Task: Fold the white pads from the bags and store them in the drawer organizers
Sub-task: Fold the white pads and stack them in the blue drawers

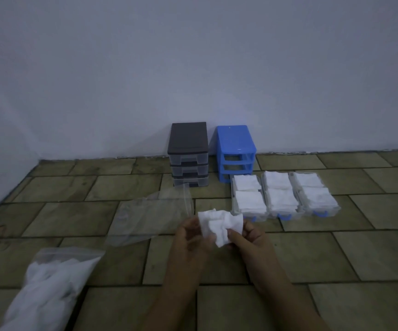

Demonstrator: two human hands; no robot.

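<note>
A dim, stone-patterned tile floor (312, 254) meets a plain wall (193, 56). At centre, the left hand (189, 237) and right hand (248, 237) both pinch a crumpled white pad (219, 224) between curled fingers and thumb. At 12 o'clock stand a grey drawer organizer (188, 154), its drawers closed, and a blue organizer frame (236, 151) without its drawers. At 2 o'clock three clear drawers (285, 197) sit side by side, filled with folded pads. An empty clear bag (150, 216) lies at 10 o'clock; a zip bag of pads (49, 287) at 8.
</note>
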